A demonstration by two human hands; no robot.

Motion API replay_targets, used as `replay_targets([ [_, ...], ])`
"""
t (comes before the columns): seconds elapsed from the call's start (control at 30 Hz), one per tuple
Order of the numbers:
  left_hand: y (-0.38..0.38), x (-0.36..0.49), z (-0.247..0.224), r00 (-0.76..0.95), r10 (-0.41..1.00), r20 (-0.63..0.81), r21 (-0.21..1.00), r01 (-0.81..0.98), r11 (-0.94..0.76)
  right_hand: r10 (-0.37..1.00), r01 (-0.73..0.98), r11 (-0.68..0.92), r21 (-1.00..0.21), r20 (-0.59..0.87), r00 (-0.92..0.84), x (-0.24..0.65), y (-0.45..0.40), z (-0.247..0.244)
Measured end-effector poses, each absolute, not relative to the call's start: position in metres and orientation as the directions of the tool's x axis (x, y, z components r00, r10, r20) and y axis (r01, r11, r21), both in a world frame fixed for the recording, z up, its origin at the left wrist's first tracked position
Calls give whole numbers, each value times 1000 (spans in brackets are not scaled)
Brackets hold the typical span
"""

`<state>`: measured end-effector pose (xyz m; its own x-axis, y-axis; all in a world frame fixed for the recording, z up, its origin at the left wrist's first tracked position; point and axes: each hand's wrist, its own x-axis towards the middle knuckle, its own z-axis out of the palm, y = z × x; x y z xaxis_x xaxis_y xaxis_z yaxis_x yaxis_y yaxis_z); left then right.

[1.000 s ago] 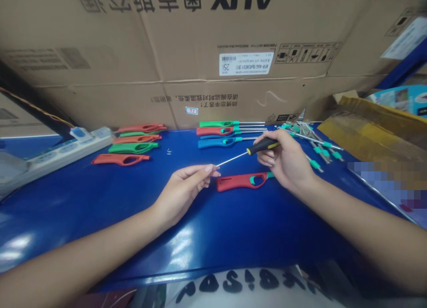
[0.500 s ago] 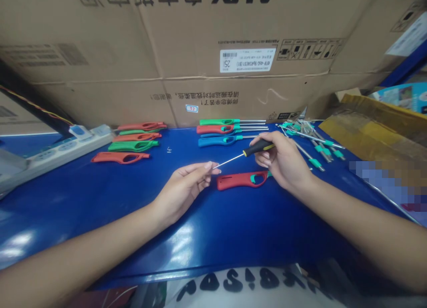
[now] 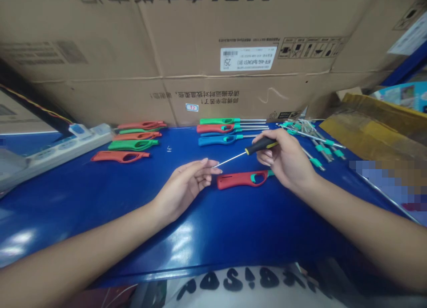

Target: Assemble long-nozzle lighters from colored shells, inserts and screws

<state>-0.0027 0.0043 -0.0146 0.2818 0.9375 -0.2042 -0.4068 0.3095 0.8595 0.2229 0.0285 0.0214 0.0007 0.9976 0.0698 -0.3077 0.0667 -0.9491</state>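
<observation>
My right hand (image 3: 283, 159) is closed around the black and yellow handle of a screwdriver (image 3: 263, 144), its shaft slanting down to the left. At the shaft's tip is my left hand (image 3: 183, 183), thumb and fingers bent together around it. Anything tiny between those fingertips is too small to make out. Just below the shaft a red gas lighter (image 3: 233, 180) with a green trigger lies on the blue table (image 3: 200, 237). My right hand hides its far end.
Behind stand assembled lighters (image 3: 216, 140) with metal barrels. Several handle shells (image 3: 120, 156) lie left, near small screws (image 3: 169, 149) and a power strip (image 3: 60, 152). Barrel parts with green pieces (image 3: 320, 147) are heaped right, beside a taped carton (image 3: 376, 134). A large cardboard box (image 3: 187, 58) walls the back.
My left thumb has lifted and drawn back slightly from the screwdriver tip. The screwdriver and my right hand have shifted very slightly to the right.
</observation>
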Motion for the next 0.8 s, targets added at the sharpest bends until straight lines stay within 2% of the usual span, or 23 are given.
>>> replay_targets([
  [0.17,3,-4,-16,319,941,-112,909,-351,227,996,-297,85,-951,88,4,225,29,23],
  [0.33,2,-6,-16,259,965,41,994,-112,-12,996,-306,80,-949,84,-2,225,28,22],
  [0.47,1,-7,-13,223,970,99,994,26,-108,996,-312,85,-946,86,9,224,28,23],
  [0.8,1,-10,-13,228,938,260,940,163,-300,998,-320,64,-945,67,4,225,27,23],
])
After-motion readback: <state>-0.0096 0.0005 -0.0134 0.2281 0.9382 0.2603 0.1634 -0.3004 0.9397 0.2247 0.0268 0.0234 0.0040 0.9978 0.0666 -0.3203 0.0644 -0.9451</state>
